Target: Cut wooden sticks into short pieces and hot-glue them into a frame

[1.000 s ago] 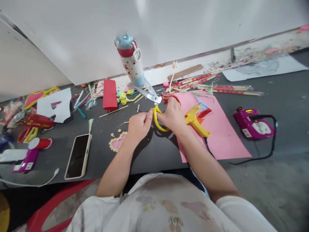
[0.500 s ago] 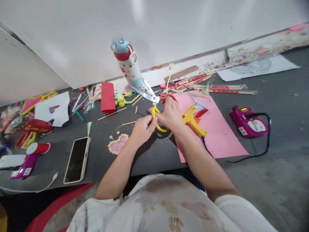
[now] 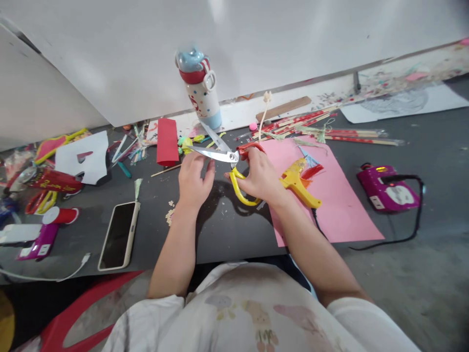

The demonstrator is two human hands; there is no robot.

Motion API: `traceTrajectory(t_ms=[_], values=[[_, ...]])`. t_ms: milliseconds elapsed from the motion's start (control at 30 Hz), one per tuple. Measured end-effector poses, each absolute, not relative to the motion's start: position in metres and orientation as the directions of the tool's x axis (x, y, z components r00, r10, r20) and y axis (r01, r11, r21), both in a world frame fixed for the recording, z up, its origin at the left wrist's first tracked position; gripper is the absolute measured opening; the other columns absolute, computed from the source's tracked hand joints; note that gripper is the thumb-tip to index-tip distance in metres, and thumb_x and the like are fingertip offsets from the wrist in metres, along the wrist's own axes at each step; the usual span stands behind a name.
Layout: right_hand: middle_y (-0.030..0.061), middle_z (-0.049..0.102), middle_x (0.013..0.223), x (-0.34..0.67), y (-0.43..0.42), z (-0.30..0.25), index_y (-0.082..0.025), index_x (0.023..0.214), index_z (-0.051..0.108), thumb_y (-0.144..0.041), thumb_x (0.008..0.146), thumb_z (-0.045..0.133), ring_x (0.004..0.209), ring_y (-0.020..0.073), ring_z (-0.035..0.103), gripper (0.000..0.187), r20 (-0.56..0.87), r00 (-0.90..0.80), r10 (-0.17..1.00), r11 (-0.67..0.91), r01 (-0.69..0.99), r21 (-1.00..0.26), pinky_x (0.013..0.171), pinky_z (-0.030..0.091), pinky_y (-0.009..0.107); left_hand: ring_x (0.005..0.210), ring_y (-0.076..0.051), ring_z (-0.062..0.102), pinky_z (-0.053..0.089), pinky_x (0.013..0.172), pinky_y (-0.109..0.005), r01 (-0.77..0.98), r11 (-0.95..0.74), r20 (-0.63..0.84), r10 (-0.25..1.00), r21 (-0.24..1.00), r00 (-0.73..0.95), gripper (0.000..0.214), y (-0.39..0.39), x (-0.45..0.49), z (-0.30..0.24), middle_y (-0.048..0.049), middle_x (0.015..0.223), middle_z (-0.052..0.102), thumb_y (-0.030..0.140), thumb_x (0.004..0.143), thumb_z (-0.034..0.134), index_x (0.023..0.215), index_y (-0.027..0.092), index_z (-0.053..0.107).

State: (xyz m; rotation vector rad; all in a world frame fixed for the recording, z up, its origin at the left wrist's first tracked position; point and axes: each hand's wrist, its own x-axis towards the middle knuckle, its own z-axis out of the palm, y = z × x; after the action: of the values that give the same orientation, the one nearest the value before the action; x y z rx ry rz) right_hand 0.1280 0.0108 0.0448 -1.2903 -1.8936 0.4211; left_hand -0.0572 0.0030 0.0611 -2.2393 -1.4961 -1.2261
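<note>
My right hand [image 3: 262, 175] grips a pair of scissors [image 3: 230, 156] with one red and one yellow handle. Their silver blades stand apart and point up and to the left. Over the dark tabletop, my left hand [image 3: 196, 180] has its thumb away from its fingers, and nothing shows in it. Its fingertips are beside the lower blade, partly hidden. My left forearm covers most of a heart-shaped piece with a beaded-looking edge [image 3: 169, 215]. A thin wooden stick [image 3: 165, 170] lies left of my left hand.
A yellow glue gun [image 3: 298, 183] rests on pink paper [image 3: 340, 210] at right, near a purple power box [image 3: 388, 188]. Behind the scissors stands a water bottle [image 3: 203, 98]. A phone [image 3: 119, 234], a red thread spool [image 3: 66, 215] and red card [image 3: 167, 142] are at left.
My left hand has let go of the yellow handle and moved left, its forearm now covering most of the heart piece. The scissor blades have swung toward the left.
</note>
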Motion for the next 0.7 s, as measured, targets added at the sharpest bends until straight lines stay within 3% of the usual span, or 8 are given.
traceTrajectory(t_ms=[167, 333, 700], values=[[0.0134, 0.061, 0.094, 0.1272, 0.0084, 0.0447, -0.019, 0.092, 0.045, -0.062, 0.072, 0.061, 0.089, 0.0287, 0.057, 0.05, 0.413, -0.245, 0.877, 0.473, 0.589, -0.655, 0.078, 0.045, 0.043, 0.085, -0.015, 0.066, 0.051, 0.078, -0.026, 0.815, -0.429, 0.67, 0.739, 0.389, 0.068, 0.02, 0.0008, -0.0577, 0.0568, -0.0046, 0.091, 0.071, 0.028, 0.09, 0.048, 0.095, 0.021, 0.066], [0.0134, 0.06, 0.094, 0.1268, 0.0076, 0.0448, -0.019, 0.092, 0.044, -0.063, 0.072, 0.06, 0.089, 0.0283, 0.056, 0.051, 0.404, -0.261, 0.877, 0.477, 0.586, -0.655, 0.078, 0.045, 0.042, 0.084, -0.016, 0.067, 0.052, 0.076, -0.026, 0.803, -0.412, 0.656, 0.754, 0.43, 0.035, 0.026, 0.0008, -0.0581, 0.0558, -0.0046, 0.089, 0.071, 0.032, 0.091, 0.046, 0.082, 0.02, 0.067], [0.0123, 0.06, 0.092, 0.1263, 0.0076, 0.0451, -0.019, 0.089, 0.043, -0.062, 0.071, 0.061, 0.087, 0.027, 0.056, 0.049, 0.389, -0.26, 0.884, 0.466, 0.567, -0.679, 0.076, 0.045, 0.041, 0.076, -0.015, 0.066, 0.051, 0.072, -0.025, 0.773, -0.399, 0.588, 0.808, 0.494, 0.041, 0.031, -0.0004, -0.0568, 0.0572, -0.003, 0.075, 0.068, 0.036, 0.093, 0.043, 0.085, 0.019, 0.067]])
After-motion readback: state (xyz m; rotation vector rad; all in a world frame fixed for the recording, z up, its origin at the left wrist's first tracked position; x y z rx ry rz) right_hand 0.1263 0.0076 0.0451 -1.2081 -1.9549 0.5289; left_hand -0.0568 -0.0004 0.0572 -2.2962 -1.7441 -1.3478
